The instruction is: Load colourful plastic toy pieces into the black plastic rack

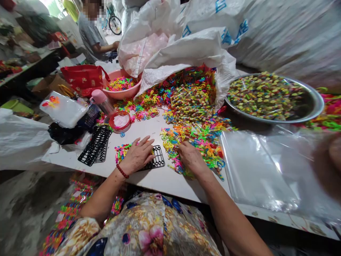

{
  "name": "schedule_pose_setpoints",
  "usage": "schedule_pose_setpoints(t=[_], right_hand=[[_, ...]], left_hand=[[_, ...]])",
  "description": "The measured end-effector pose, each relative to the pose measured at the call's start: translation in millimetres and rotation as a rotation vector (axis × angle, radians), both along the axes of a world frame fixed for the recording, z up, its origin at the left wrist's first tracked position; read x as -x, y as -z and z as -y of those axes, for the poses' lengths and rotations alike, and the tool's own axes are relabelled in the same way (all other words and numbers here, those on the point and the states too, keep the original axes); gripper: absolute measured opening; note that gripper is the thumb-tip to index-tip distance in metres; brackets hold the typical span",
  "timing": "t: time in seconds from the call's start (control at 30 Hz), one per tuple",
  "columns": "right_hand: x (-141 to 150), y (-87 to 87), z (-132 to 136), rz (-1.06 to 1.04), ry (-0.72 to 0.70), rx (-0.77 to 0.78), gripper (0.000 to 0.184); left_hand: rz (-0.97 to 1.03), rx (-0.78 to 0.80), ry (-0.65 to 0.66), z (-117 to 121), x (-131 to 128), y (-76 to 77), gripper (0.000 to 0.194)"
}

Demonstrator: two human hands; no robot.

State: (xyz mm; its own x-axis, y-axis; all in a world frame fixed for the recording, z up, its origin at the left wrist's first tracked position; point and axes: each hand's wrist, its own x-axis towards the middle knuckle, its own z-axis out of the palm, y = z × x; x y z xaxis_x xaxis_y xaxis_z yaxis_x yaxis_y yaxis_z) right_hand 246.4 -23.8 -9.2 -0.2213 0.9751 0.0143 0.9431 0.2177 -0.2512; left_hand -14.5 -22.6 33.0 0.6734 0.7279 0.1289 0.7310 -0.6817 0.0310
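Observation:
My left hand [138, 155], a red bead bracelet on its wrist, rests over a black plastic grid tray [159, 156] with its fingers spread. Small bright plastic pieces [121, 152] fill the tray's left part, while the right-hand slots are bare. At the near side of a loose heap of multicoloured plastic pieces [202, 138], my right hand [190, 156] has its fingers curled and pressed together. Its fingertips dip among the pieces, so whatever they pinch is hidden.
Stacked black grid trays [96, 144] lie left, near a red basket [120, 121] and a pink-lidded bottle [102, 101]. Behind are a pink basin [122, 93] and an open white sack [194, 46]. Right stand a metal basin [317, 103] and clear plastic bags [261, 167]. A person [93, 33] sits beyond.

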Motion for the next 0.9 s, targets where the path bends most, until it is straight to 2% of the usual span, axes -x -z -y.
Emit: schedule_pose_setpoints(t=[0.1, 0.23, 0.43, 0.53, 0.6, 0.7, 0.9], right_hand=[[2.6, 4.2, 1.7, -0.082, 0.020, -0.061, 0.023], [9.9, 7.6, 0.7, -0.377, 0.040, -0.082, 0.026], [39.7, 7.6, -5.4, -0.821, 0.111, 0.148, 0.018], [64.0, 11.2, -7.1, -0.973, 0.101, 0.152, 0.020], [78.0, 14.6, -7.6, -0.961, 0.087, 0.137, 0.018], [89.6, 20.4, -8.7, -0.832, 0.038, 0.136, 0.017], [87.4, 38.8, -14.2, -0.688, -0.129, 0.063, 0.022]], left_hand=[[0.002, -0.040, -0.021, 0.5, 1.8, 2.3, 0.041], [0.003, -0.059, -0.048, -0.5, -0.5, 7.5, 0.049], [0.019, -0.046, -0.056, 0.2, -0.4, 10.2, 0.055], [0.044, -0.030, -0.057, 0.4, 0.8, 10.0, 0.057], [0.058, -0.024, -0.053, 0.3, 1.4, 9.8, 0.058], [0.069, -0.024, -0.047, 0.4, 1.6, 9.3, 0.059], [0.025, -0.032, -0.046, 0.3, 1.2, 8.4, 0.055]])
